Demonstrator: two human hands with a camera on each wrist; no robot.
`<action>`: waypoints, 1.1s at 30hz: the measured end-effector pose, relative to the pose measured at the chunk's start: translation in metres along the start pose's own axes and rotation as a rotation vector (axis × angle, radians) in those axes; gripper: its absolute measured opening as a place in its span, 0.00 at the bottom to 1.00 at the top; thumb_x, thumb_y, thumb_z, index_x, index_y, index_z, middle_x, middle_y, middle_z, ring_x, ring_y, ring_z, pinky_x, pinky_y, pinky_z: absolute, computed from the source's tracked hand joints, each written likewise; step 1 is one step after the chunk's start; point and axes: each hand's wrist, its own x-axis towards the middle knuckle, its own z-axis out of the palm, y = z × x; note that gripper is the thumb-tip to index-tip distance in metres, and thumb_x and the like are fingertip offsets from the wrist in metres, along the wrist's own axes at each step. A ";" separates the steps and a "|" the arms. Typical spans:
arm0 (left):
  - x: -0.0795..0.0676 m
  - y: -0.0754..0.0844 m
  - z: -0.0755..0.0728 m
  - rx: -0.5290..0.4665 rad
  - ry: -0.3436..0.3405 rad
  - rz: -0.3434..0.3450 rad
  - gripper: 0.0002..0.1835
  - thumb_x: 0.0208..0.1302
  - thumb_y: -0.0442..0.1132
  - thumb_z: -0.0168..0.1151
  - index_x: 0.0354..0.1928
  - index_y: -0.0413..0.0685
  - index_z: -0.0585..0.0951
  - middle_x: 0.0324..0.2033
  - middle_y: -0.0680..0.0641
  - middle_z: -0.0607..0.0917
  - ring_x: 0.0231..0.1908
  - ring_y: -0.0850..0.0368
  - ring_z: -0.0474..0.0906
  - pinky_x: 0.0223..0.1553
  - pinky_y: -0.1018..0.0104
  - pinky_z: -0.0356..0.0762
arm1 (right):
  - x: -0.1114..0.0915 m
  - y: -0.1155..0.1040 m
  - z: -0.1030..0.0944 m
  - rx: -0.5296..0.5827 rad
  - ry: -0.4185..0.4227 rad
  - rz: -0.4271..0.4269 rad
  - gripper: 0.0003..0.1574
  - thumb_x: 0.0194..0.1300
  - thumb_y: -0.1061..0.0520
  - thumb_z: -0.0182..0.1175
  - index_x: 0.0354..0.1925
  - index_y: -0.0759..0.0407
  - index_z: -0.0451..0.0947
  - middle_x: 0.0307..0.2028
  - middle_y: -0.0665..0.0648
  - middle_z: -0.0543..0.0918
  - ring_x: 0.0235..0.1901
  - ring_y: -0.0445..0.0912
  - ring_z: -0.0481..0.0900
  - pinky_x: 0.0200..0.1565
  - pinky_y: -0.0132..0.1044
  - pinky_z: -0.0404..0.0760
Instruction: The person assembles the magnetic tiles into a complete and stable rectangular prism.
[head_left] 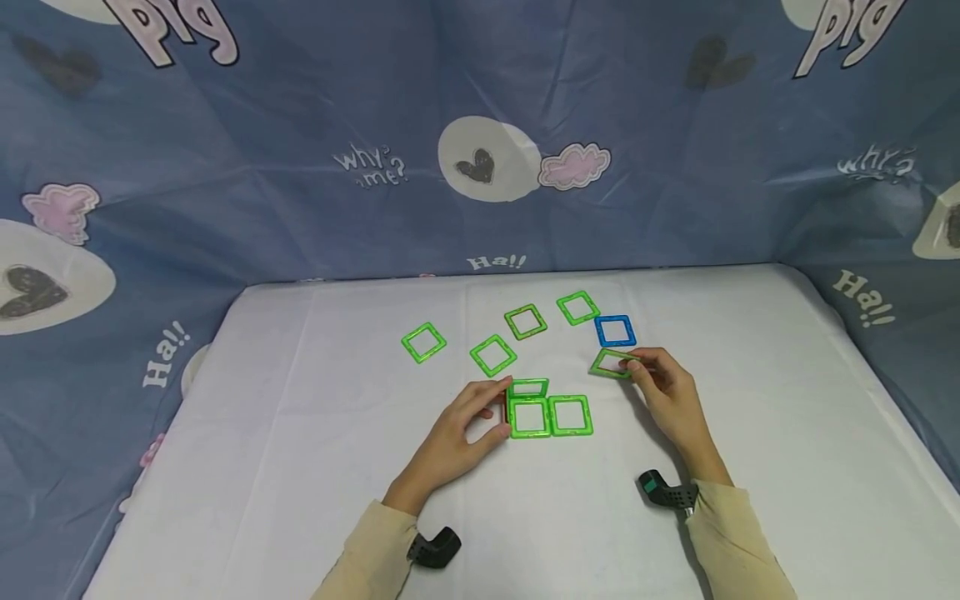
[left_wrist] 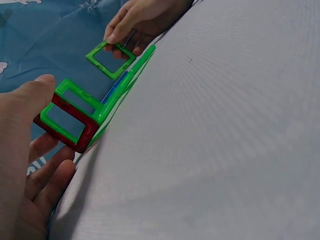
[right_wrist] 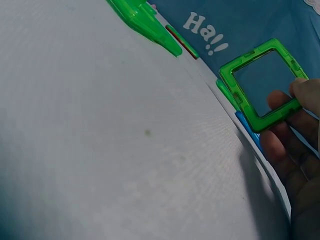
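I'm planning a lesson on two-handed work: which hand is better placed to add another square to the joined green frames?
Likely the right hand: it holds a green square apart from the joined frames, to their right. The left hand seems busier, gripping the red square at their left edge.

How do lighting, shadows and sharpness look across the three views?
Head view: brightest, with a soft shadow beside the right hand on the white cloth; left wrist view: dimmer, fine ripple patterning on the cloth, though the dark red square plastic frame is distinct; right wrist view: also dim, a soft-edged shadow beside that hand, the green square plastic frame it pinches fairly sharp.
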 end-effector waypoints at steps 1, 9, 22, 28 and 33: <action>0.000 0.000 0.000 0.001 0.000 0.000 0.32 0.64 0.47 0.61 0.69 0.57 0.65 0.59 0.53 0.72 0.51 0.61 0.74 0.51 0.69 0.76 | 0.000 0.002 0.001 -0.003 -0.006 -0.010 0.12 0.68 0.64 0.53 0.48 0.69 0.74 0.42 0.66 0.82 0.39 0.46 0.79 0.41 0.18 0.75; 0.000 0.001 0.000 -0.003 -0.003 -0.005 0.32 0.64 0.48 0.61 0.69 0.58 0.64 0.58 0.53 0.72 0.54 0.61 0.72 0.51 0.69 0.76 | 0.001 0.028 0.008 0.039 -0.067 -0.040 0.11 0.69 0.59 0.54 0.48 0.60 0.75 0.42 0.59 0.83 0.42 0.38 0.78 0.44 0.18 0.75; -0.001 0.000 0.001 0.006 0.002 0.020 0.31 0.64 0.47 0.61 0.69 0.55 0.65 0.59 0.52 0.73 0.53 0.60 0.73 0.50 0.69 0.77 | -0.004 0.028 0.015 0.046 -0.113 -0.066 0.10 0.68 0.58 0.55 0.47 0.58 0.75 0.43 0.56 0.82 0.42 0.37 0.79 0.45 0.19 0.76; -0.002 -0.001 0.001 0.013 -0.004 0.000 0.32 0.64 0.48 0.60 0.69 0.57 0.64 0.60 0.53 0.72 0.51 0.61 0.74 0.51 0.70 0.76 | -0.004 0.029 0.016 0.049 -0.127 -0.071 0.10 0.68 0.59 0.56 0.47 0.58 0.76 0.42 0.57 0.83 0.41 0.40 0.80 0.43 0.18 0.76; 0.000 -0.001 0.000 0.028 -0.007 -0.009 0.32 0.64 0.49 0.60 0.69 0.58 0.64 0.61 0.54 0.71 0.48 0.62 0.75 0.51 0.70 0.76 | -0.002 0.028 0.017 0.013 -0.135 -0.086 0.11 0.68 0.58 0.55 0.48 0.58 0.76 0.42 0.58 0.83 0.41 0.39 0.80 0.42 0.19 0.76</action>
